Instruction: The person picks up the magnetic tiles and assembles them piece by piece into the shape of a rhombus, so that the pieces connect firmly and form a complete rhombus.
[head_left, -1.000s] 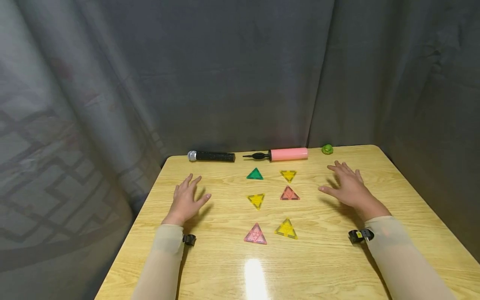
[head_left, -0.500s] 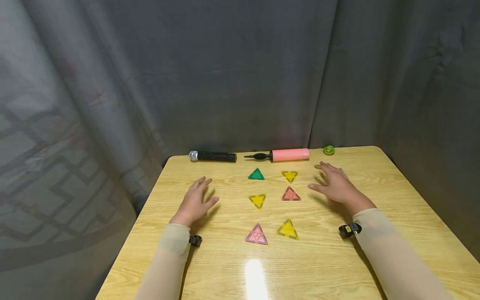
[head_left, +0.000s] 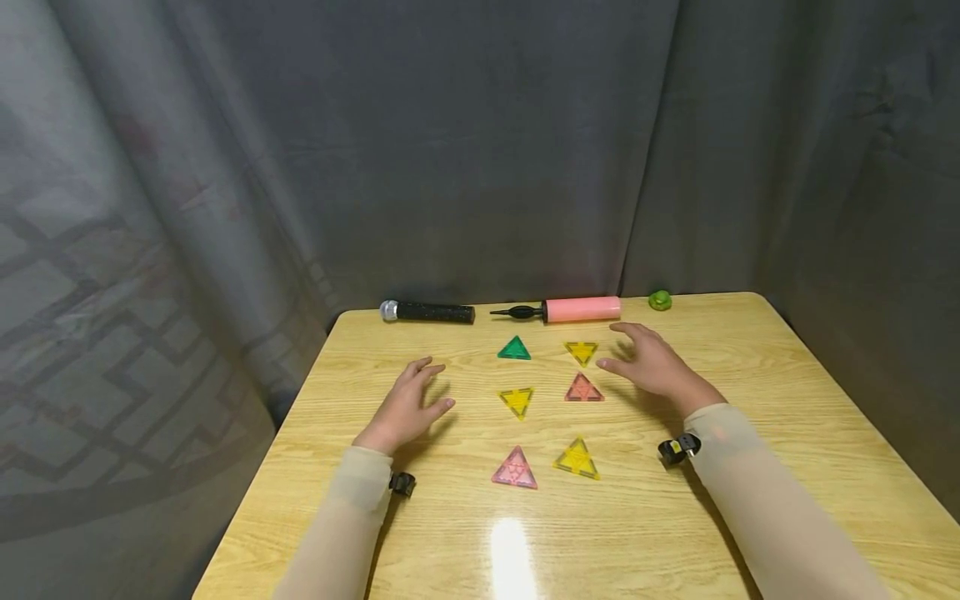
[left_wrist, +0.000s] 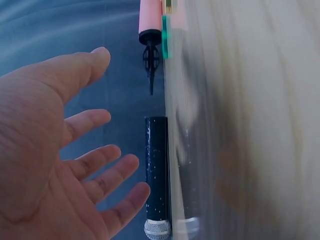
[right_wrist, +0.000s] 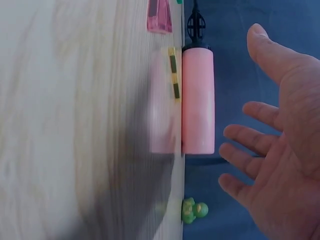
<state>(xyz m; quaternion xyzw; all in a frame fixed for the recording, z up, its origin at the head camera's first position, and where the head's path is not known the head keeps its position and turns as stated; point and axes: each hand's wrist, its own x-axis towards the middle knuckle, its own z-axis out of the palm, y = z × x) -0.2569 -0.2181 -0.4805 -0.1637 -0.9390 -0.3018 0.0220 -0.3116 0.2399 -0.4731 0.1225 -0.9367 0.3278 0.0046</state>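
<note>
My left hand (head_left: 408,407) hovers over the table to the left of the triangular tiles, its fingers spread and holding nothing. Nearest to it lies a yellow triangle tile (head_left: 517,401). On the other side my right hand (head_left: 648,360) is held above the wood, fingers loosely extended, with its fingertips close to the upper right yellow triangle tile (head_left: 581,352) and the red triangle tile (head_left: 583,388). A green triangle tile (head_left: 514,349) lies at the back of the group. Toward the front are a pink triangle tile (head_left: 515,469) and another yellow triangle tile (head_left: 577,459).
Along the back edge of the wooden table (head_left: 450,533) lie a black microphone (head_left: 435,312), a pink hand pump (head_left: 581,309) with a black nozzle, and a small green toy figure (head_left: 660,300). Grey curtains (head_left: 480,150) hang behind and at both sides.
Both hands have moved inward, the left one to the right and the right one to the left, toward the tiles. The tiles and the things at the back stay put.
</note>
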